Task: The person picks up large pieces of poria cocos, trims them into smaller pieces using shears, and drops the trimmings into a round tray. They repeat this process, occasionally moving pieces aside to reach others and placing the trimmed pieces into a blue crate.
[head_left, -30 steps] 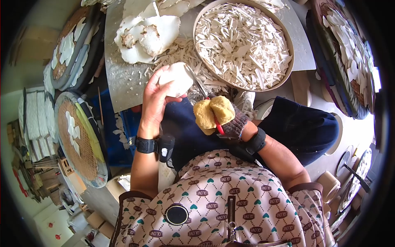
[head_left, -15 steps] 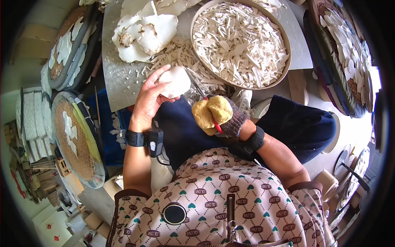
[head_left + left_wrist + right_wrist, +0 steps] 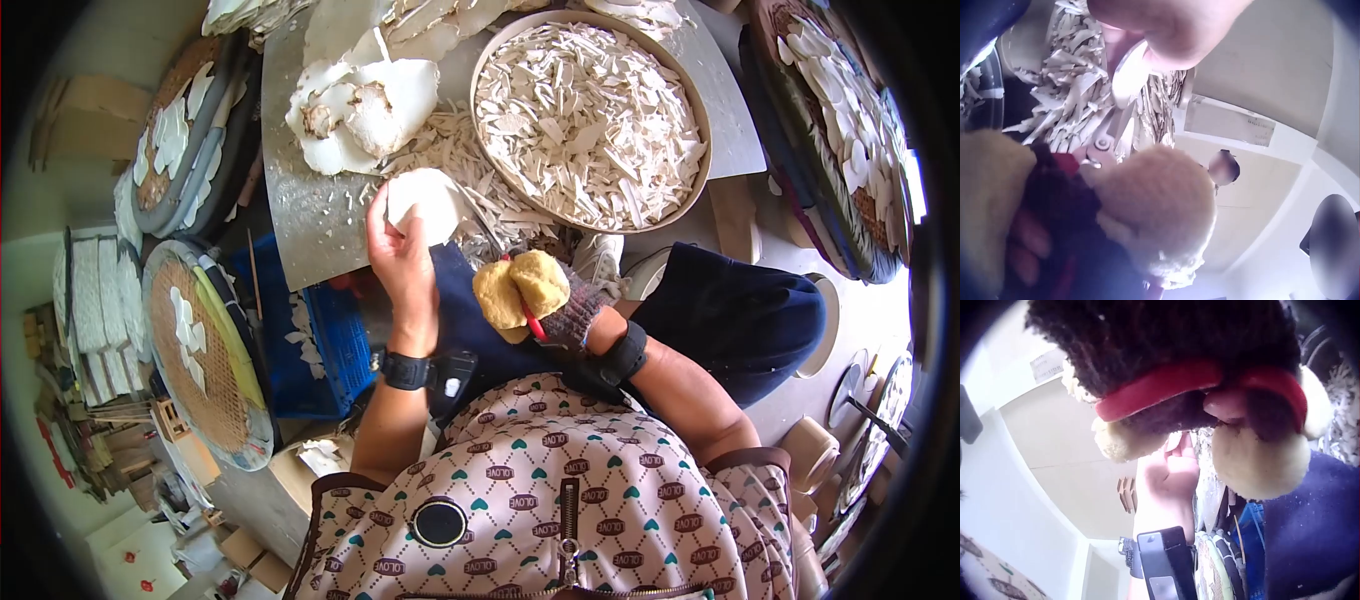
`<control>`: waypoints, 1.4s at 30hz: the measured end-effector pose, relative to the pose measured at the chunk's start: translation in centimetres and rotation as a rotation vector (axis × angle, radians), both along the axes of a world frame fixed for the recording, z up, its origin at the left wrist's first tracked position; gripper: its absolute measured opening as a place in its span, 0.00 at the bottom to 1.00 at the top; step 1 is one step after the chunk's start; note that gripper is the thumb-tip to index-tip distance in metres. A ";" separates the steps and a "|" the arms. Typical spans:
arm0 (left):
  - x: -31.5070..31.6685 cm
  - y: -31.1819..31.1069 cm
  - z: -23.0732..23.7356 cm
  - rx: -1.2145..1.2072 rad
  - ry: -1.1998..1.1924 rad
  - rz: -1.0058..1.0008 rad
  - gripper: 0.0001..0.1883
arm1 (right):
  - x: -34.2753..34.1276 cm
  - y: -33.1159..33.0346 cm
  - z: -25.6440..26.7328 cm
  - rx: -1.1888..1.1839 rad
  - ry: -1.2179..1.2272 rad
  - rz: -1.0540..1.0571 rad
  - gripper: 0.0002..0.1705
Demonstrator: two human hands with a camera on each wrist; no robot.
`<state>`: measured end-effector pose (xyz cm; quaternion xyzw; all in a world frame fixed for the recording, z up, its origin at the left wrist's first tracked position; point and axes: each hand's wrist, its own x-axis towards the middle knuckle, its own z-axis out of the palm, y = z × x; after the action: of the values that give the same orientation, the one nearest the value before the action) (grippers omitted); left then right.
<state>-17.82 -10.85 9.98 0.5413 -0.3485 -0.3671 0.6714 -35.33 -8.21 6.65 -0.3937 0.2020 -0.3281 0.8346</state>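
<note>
My bare left hand [image 3: 407, 270] pinches a flat, rounded white piece [image 3: 440, 210] over the near edge of the metal tabletop, thumb laid across its face. In the left wrist view that white piece [image 3: 1129, 78] appears nearly edge-on, beside the blades of the scissors [image 3: 1102, 145]. My right hand [image 3: 578, 308] wears a dark knitted glove and grips these scissors, with their red handles [image 3: 1160, 387] round its fingers. Yellow sponge-like padding [image 3: 538, 283] is bunched about the handles. In the head view the blades point up toward the white piece's right edge.
Beyond my hands stands a round tray [image 3: 704, 140] heaped with white strips. Loose strips [image 3: 450, 150] and a large white clump with brown patches [image 3: 365, 110] lie left of it. Round woven racks [image 3: 215, 380] flank both sides, and a blue crate [image 3: 345, 350] sits lower left.
My left hand has shifted right and slightly down in the head view, and its fingers have turned more upright with the white piece. The right hand keeps its grip on the scissors.
</note>
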 end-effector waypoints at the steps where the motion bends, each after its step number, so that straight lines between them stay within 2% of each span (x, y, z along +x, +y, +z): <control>1: -0.1 0.0 -0.5 -0.006 -0.049 -0.009 0.24 | -0.2 0.2 -0.3 -0.172 0.165 -0.024 0.15; 2: -0.1 0.1 -0.9 0.025 -0.008 -0.044 0.24 | -0.3 0.3 -0.6 -0.337 0.338 -0.050 0.14; 4: -0.5 0.2 0.4 0.086 0.071 -0.109 0.23 | -0.5 0.4 -0.1 -0.447 0.423 -0.070 0.13; 6: -0.1 0.1 0.5 0.108 0.063 -0.187 0.23 | -0.5 -0.3 0.5 -0.586 0.417 -0.033 0.12; 8: -0.4 0.3 1.3 0.138 0.107 -0.277 0.22 | -0.9 -1.4 1.8 -0.890 0.454 -0.044 0.12; 12: 0.2 0.4 1.3 0.205 0.138 -0.331 0.23 | -0.3 -0.4 1.5 -0.344 0.273 -0.065 0.11; 14: 0.8 0.4 1.5 0.235 0.139 -0.395 0.23 | -0.3 -0.4 -0.3 -0.376 0.298 -0.016 0.12; 16: 0.7 0.5 2.0 0.262 0.144 -0.436 0.24 | -0.5 -0.9 0.4 -0.292 0.244 0.012 0.14; 19: 0.7 0.6 2.7 0.309 0.156 -0.474 0.25 | -0.8 -1.1 0.9 -0.033 0.094 0.033 0.15; 22: 1.7 0.3 2.5 0.362 0.163 -0.524 0.25 | -1.2 -0.7 1.3 -0.072 0.211 -0.008 0.16; 28: 2.6 0.0 2.1 0.359 0.086 -0.582 0.25 | -1.0 -0.2 1.4 0.021 0.120 -0.060 0.15; 29: 2.7 -0.1 2.3 0.353 0.071 -0.591 0.24 | -0.8 -0.3 0.3 -0.072 0.108 -0.064 0.16; 31: 2.8 -0.1 2.6 0.343 0.045 -0.610 0.23 | -0.6 -0.7 1.5 -0.051 0.105 -0.056 0.17; 32: 3.0 -0.3 2.4 0.332 -0.045 -0.643 0.23 | -0.3 -0.8 2.1 -0.039 0.105 -0.054 0.17; 33: 3.2 -0.4 2.2 0.321 -0.136 -0.676 0.23 | 0.1 -0.8 2.3 0.096 0.050 -0.096 0.18; 36: 3.3 -0.5 2.3 0.331 -0.140 -0.635 0.25 | -0.4 -1.5 2.2 -0.048 0.098 -0.022 0.18; 39: 2.4 0.4 2.2 0.282 0.035 -0.401 0.26 | -0.7 -1.3 2.4 0.078 0.046 0.009 0.17; 42: 1.2 1.1 1.1 0.207 0.179 -0.288 0.25 | -0.4 -0.7 1.9 0.224 -0.061 -0.034 0.16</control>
<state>-16.58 -9.71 11.12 0.5174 -0.3218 -0.5397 0.5809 -35.75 -8.89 8.53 -0.2842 0.2185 -0.3293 0.8736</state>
